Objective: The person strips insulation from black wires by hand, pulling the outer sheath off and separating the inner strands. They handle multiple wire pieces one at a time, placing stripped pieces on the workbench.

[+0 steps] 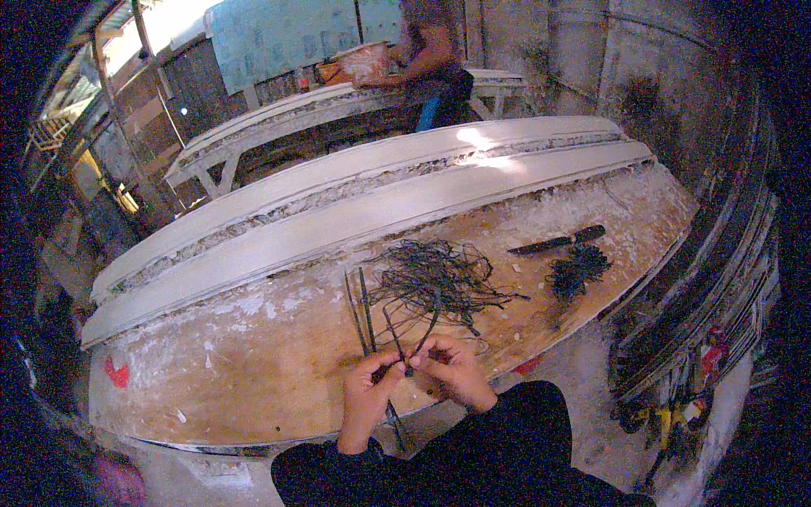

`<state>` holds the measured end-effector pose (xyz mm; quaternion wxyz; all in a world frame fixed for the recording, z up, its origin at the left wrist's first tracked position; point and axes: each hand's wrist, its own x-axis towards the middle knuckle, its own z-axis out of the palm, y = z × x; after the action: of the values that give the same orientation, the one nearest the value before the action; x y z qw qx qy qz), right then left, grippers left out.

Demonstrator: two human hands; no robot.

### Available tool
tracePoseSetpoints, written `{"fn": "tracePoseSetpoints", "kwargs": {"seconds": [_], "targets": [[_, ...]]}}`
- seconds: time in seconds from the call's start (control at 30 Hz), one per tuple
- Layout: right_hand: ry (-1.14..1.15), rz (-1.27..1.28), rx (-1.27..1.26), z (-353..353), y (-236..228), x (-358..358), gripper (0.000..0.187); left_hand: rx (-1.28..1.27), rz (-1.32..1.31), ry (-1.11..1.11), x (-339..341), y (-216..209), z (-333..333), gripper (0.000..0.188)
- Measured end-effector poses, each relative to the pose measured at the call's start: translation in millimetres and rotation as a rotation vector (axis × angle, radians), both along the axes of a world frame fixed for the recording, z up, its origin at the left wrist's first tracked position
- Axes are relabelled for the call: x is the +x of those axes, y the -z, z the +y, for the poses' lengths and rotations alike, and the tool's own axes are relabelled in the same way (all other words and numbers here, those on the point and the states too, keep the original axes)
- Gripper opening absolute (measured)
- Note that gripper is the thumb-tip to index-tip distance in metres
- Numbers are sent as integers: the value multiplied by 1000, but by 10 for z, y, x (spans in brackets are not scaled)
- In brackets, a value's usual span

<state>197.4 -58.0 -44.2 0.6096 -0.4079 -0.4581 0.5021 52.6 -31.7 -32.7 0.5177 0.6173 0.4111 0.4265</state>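
My left hand point(370, 390) and my right hand point(456, 372) are both closed in a pinch, fingertips close together at a small dark knot-like lump. A dark cord-like strip point(430, 325) rises from between the fingers of my right hand. Long thin dark rods point(366, 308) run past the fingers of my left hand, their lower ends sticking out below it. Just beyond the hands lies a loose tangle of dark strips point(439, 275). To its right are a knife point(553, 243) with a dark handle and a bunch of short dark pieces point(579, 272).
All this lies on a worn, paint-stained wooden surface point(253, 363) with curved edges. Raised white boards point(363, 207) run along its far side. Behind, a person point(431, 59) is beside another white bench point(287, 114). Long strips of material point(693, 338) lean at the right.
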Motion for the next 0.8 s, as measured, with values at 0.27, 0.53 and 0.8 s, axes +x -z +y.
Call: {"fn": "tracePoseSetpoints", "kwargs": {"seconds": [0.27,0.53,0.8], "targets": [[-13,-92,3,-2,-4,-15,5,-11,-38,59,-22,23,32,17],[14,-165,47,10,-7,-19,6,-23,-36,52,-32,-9,13,19],[61,-132,65,37,81,-16,9,87,150,84,-27,-77,-6,19]]}}
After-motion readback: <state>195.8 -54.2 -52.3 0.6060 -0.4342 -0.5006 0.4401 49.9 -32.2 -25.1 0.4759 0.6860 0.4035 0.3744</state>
